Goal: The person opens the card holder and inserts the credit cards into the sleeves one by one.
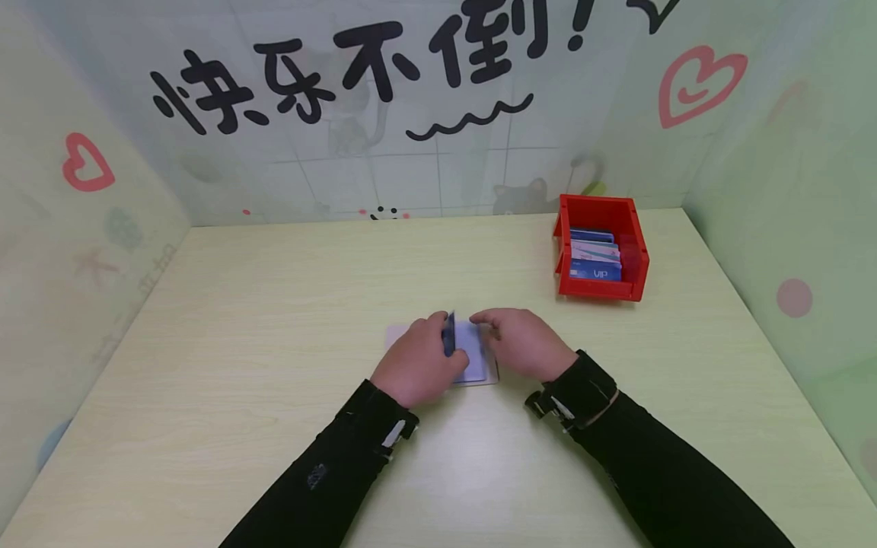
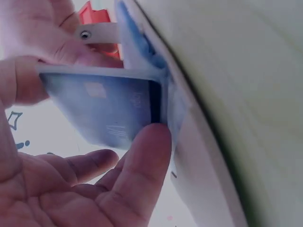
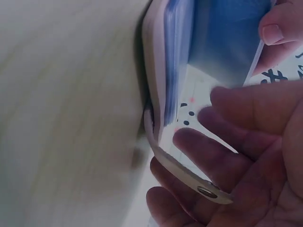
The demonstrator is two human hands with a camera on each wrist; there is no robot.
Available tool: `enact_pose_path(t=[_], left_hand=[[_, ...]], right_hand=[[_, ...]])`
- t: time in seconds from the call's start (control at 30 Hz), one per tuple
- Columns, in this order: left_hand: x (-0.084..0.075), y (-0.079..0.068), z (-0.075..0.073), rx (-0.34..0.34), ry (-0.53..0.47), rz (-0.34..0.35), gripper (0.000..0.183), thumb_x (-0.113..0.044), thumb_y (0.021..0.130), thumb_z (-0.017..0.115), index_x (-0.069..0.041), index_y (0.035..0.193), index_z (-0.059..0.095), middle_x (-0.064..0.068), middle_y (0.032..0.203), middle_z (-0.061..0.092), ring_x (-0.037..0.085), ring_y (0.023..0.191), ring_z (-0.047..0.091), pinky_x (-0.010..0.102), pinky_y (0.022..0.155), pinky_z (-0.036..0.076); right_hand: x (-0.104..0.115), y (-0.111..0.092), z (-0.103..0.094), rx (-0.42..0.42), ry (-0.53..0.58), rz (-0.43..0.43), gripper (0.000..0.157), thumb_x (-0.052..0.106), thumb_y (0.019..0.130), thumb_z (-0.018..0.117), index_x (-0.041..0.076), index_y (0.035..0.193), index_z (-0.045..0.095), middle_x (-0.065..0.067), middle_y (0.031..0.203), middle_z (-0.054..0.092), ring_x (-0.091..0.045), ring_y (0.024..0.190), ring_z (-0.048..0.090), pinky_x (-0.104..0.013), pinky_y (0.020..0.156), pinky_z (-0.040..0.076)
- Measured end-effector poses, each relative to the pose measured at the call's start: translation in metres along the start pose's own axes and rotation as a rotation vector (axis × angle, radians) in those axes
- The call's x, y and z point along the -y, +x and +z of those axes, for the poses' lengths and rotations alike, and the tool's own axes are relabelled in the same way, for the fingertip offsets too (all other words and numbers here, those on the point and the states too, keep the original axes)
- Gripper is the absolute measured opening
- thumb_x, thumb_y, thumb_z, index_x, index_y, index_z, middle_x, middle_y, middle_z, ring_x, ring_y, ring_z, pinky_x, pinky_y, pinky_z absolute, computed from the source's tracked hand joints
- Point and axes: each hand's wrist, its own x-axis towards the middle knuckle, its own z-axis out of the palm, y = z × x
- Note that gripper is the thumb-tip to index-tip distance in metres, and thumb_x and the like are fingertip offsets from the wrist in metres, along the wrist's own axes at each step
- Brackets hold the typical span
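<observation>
A pale card holder (image 1: 492,374) lies opened out on the table, with a stack of clear plastic sleeves (image 3: 174,61) inside it. My left hand (image 1: 419,364) holds one sleeve page (image 1: 448,335) upright by its edges. In the left wrist view, that page contains a blue bank card (image 2: 102,109), and the thumb (image 2: 150,158) lies along its lower edge. To the right of the holder is my right hand (image 1: 530,344), its fingers loosely bent. The strap (image 3: 182,172) with a metal snap sticks out beside those fingers (image 3: 208,153) in the right wrist view.
A red plastic bin (image 1: 603,288) stands at the back right of the light wooden table (image 1: 274,304). Several cards (image 1: 594,255) lean inside it, the front one a blue VIP card. Printed panels (image 1: 384,175) enclose the table at the back and both sides.
</observation>
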Motion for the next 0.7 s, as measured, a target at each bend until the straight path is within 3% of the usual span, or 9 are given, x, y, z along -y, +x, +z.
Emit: enact_pose_path(t=[0.13,0.27,0.5,0.7], left_hand=[[0.003,0.000,-0.004,0.001,-0.041,-0.005,0.067,-0.029,0.098,0.056,-0.001,0.157,0.043,0.013,0.147,0.060,0.026,0.111,0.061,0.040,0.097,0.054],[0.006,-0.002,-0.007,-0.013,-0.025,-0.015,0.065,-0.029,0.099,0.054,-0.002,0.158,0.043,0.013,0.151,0.059,0.026,0.118,0.062,0.044,0.106,0.052],[0.009,-0.006,-0.011,-0.052,-0.023,-0.035,0.058,-0.024,0.103,0.050,-0.002,0.156,0.046,0.013,0.138,0.067,0.025,0.111,0.066,0.044,0.099,0.055],[0.017,-0.008,-0.015,-0.078,-0.037,-0.048,0.055,-0.019,0.105,0.052,0.000,0.156,0.045,0.018,0.146,0.063,0.029,0.114,0.066,0.047,0.100,0.057]], right_hand=[[0.000,-0.001,0.002,0.077,-0.059,-0.001,0.043,0.022,0.101,0.070,0.011,0.142,0.067,-0.008,0.157,0.057,-0.033,0.145,0.054,-0.051,0.119,0.045],[0.001,-0.002,0.002,0.097,-0.086,-0.017,0.043,0.024,0.100,0.072,0.010,0.140,0.069,-0.008,0.158,0.056,-0.033,0.146,0.053,-0.049,0.117,0.047],[0.001,-0.001,0.003,0.093,-0.129,-0.024,0.043,0.025,0.099,0.073,0.010,0.139,0.070,-0.007,0.156,0.057,-0.032,0.144,0.055,-0.048,0.116,0.048],[0.000,-0.001,0.002,0.093,-0.149,-0.011,0.045,0.027,0.098,0.075,0.010,0.139,0.070,-0.007,0.156,0.058,-0.032,0.142,0.057,-0.047,0.114,0.050]])
